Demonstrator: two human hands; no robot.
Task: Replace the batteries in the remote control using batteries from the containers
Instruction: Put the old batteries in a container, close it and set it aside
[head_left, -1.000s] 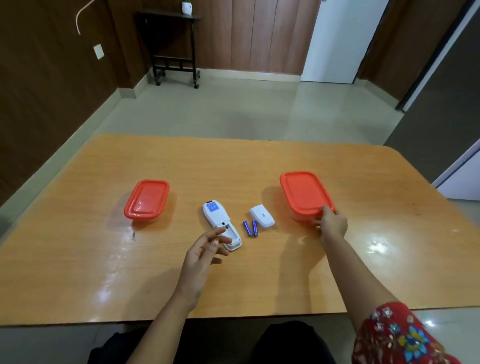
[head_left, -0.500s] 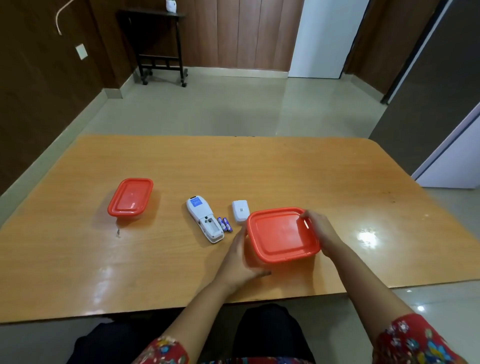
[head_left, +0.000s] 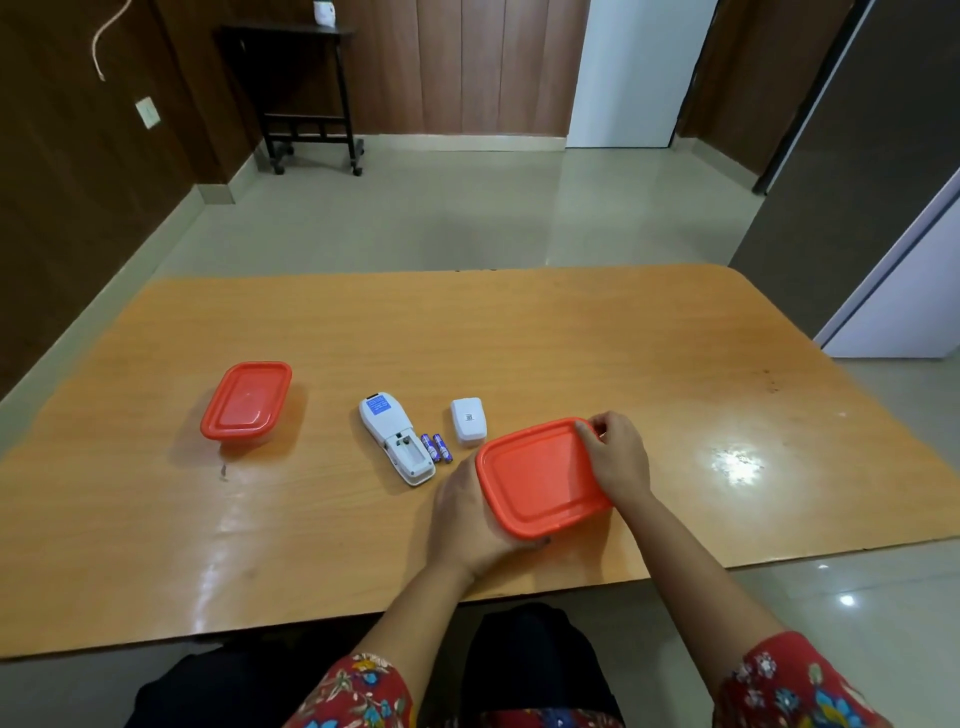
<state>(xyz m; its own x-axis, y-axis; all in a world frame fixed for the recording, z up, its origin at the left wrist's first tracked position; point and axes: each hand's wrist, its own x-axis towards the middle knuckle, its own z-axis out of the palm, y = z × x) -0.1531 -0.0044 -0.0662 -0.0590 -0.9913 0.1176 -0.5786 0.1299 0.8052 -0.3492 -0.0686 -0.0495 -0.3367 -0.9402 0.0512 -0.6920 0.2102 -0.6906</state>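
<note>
Orange-lidded, the box (head_left: 540, 478) sits near the front edge of the wooden bench (head_left: 519, 332), held between both hands; whether it rests on the bench or is raised a little cannot be told. The left hand (head_left: 467, 519) comes in from below with the forearm angled up and to the right. Its palm lies against the box's left side and its fingers curl round the near edge, one fingertip showing under the lid's front rim, so its grip is clamped on the box. The right hand (head_left: 615, 457) reaches in from the right with the wrist bent. Its fingers curl over the lid's far right corner and pinch the rim there, a grip likewise closed on the box. Both sleeves are red and floral. Just left of the box the white remote (head_left: 397, 439) lies face down with its battery bay open and empty. Two blue batteries (head_left: 436, 448) lie side by side just beside it, and the white cover (head_left: 468, 421) lies just beyond them. A second box (head_left: 247, 402), lid on, stands well apart at the left.
</note>
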